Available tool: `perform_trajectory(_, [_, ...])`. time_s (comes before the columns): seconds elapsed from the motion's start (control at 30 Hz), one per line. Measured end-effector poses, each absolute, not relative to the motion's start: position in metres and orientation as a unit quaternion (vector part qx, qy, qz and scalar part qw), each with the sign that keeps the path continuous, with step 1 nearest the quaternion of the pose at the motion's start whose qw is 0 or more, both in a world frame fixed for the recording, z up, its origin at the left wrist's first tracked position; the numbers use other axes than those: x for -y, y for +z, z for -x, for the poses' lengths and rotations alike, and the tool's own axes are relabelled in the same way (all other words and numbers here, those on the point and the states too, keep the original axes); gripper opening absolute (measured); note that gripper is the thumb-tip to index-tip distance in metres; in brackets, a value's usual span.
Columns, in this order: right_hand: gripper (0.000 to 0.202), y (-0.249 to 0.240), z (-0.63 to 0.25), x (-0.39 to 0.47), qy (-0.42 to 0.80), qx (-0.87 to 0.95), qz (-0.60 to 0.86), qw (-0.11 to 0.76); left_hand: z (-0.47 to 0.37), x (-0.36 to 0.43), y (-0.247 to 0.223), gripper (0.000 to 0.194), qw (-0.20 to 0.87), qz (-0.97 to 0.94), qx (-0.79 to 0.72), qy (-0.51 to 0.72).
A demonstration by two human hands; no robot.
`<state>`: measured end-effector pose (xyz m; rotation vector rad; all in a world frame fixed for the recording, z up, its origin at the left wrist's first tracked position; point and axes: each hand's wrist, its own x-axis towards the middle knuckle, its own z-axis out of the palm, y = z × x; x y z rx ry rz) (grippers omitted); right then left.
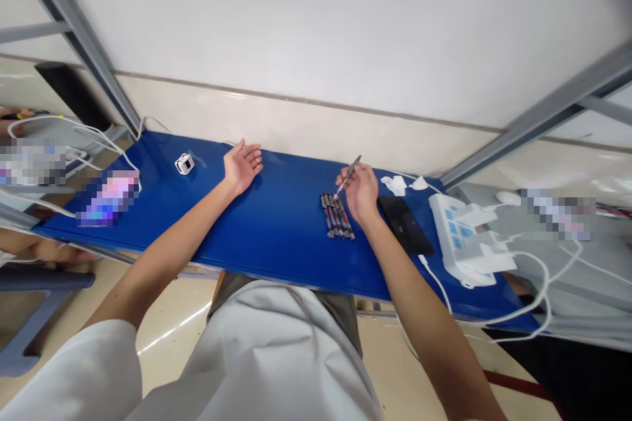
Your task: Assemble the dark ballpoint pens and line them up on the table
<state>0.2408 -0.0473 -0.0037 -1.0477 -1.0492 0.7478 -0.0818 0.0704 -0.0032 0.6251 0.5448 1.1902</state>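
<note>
My right hand [362,192] has its fingers closed on a dark and silver pen [352,168], which slants with its lower end over a row of pens. Several dark pens [338,216] lie side by side on the blue table [276,230], just left of my right wrist. My left hand [241,167] rests at the table's far side, palm up, fingers apart and loosely curled, holding nothing. Between my two hands lies a stretch of bare blue surface.
Right of my right hand are a black phone [405,225], crumpled white tissue [395,185] and a white power strip [459,243] with cables. A small white device [184,164] and a blurred-out phone [108,198] lie at the left. A wall [296,122] stands behind.
</note>
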Motion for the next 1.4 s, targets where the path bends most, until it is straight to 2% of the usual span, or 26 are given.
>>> perform_trajectory(0.27, [0.049, 0.009, -0.225, 0.051, 0.415, 0.461, 0.452, 0.642, 0.079, -0.072, -0.007, 0.04, 0.739, -0.316, -0.258, 0.537])
perform_trajectory(0.4, [0.049, 0.024, -0.189, 0.036, 0.426, 0.499, 0.468, 0.592, 0.074, -0.067, -0.008, 0.033, 0.731, -0.379, -0.255, 0.507])
perform_trajectory(0.5, [0.048, 0.029, -0.151, 0.028, 0.5, 0.502, 0.433, 0.557, 0.069, -0.056, -0.002, 0.035, 0.736, -0.432, -0.224, 0.47])
perform_trajectory(0.6, [0.049, 0.018, -0.117, 0.028, 0.567, 0.483, 0.392, 0.539, 0.061, -0.044, 0.003, 0.038, 0.754, -0.454, -0.177, 0.44])
perform_trajectory(0.77, [0.058, -0.007, -0.098, 0.036, 0.611, 0.447, 0.403, 0.514, 0.05, -0.034, 0.001, 0.035, 0.765, -0.447, -0.162, 0.434])
perform_trajectory(0.97, [0.064, -0.007, -0.103, 0.046, 0.579, 0.475, 0.422, 0.51, 0.048, -0.034, -0.005, 0.036, 0.748, -0.466, -0.182, 0.437])
perform_trajectory(1.13, [0.06, -0.008, -0.099, 0.047, 0.524, 0.523, 0.435, 0.512, 0.048, -0.035, -0.004, 0.034, 0.708, -0.474, -0.216, 0.477])
perform_trajectory(1.4, [0.051, -0.008, -0.104, 0.043, 0.524, 0.496, 0.438, 0.537, 0.049, -0.037, -0.006, 0.04, 0.747, -0.469, -0.192, 0.43])
